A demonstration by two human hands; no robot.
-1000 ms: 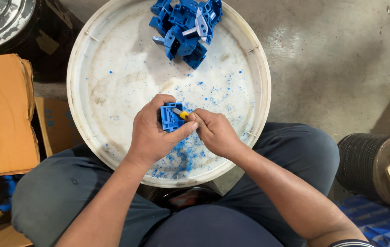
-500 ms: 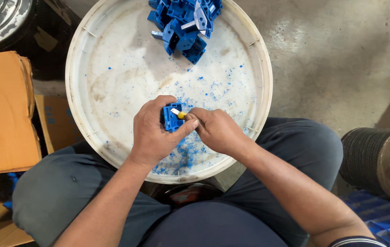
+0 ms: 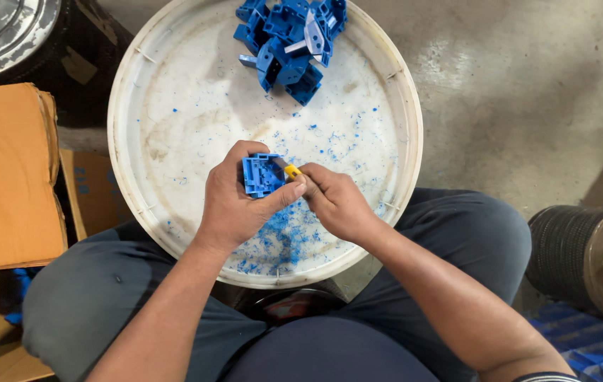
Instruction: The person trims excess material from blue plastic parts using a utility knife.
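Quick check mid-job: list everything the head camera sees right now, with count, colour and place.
Round tray: one, white, on the lap.
Plastic part: one, blue, in the left hand.
Small tool: one, yellow-handled, in the right hand, against the part.
Pile of plastic parts: many, blue, tray's far edge.
Shavings: many, blue, scattered on the tray's near side.
Cardboard: tan, left.
Metal lid: one, grey, top left.
Left hand: grips part.
Right hand: grips tool.

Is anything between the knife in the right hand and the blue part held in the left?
Nothing visible. The left hand grips the blue part, and the yellow knife in the right hand already meets its right edge above the white tray.
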